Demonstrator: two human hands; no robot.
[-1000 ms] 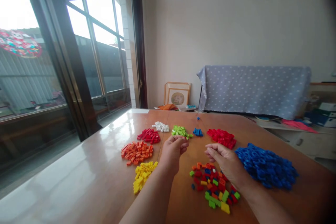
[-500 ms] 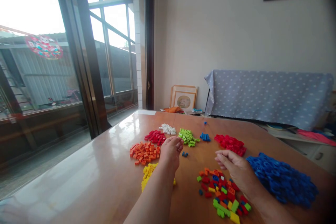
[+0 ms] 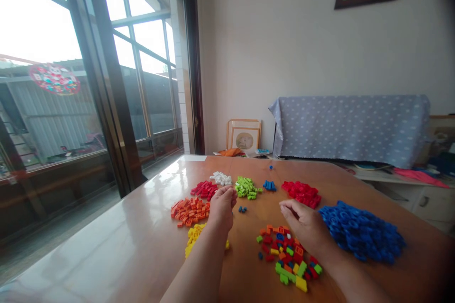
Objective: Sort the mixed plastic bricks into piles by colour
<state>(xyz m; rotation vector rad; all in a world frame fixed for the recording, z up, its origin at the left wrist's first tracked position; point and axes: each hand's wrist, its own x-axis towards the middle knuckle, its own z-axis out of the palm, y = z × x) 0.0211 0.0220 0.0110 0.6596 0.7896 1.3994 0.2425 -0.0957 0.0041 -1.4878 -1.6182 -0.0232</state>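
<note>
My left hand [image 3: 222,207] reaches over the table with its fingers drawn together in a pinch; anything between them is hidden. It is nearest to the lime-green toy bricks [image 3: 248,187], the dark red bricks [image 3: 202,190] and the orange bricks [image 3: 189,211]. Yellow bricks [image 3: 194,239] lie partly behind my left forearm. A few dark blue bricks [image 3: 242,209] sit just right of that hand. My right hand [image 3: 304,225] hovers beside a mixed-colour heap of bricks [image 3: 286,256], its fingers curled closed, and I cannot make out whether they hold anything.
White bricks [image 3: 221,178], a small blue group [image 3: 269,185] and a red pile [image 3: 302,193] lie farther back on the brown table [image 3: 117,246]. A large blue pile [image 3: 362,232] stands to the right. One blue piece [image 3: 270,167] lies near the far edge. Tall windows line the left.
The camera has turned slightly, so the scene sits further left and more of the wall clock shows. Both hands keep nearly the same places over the table.
</note>
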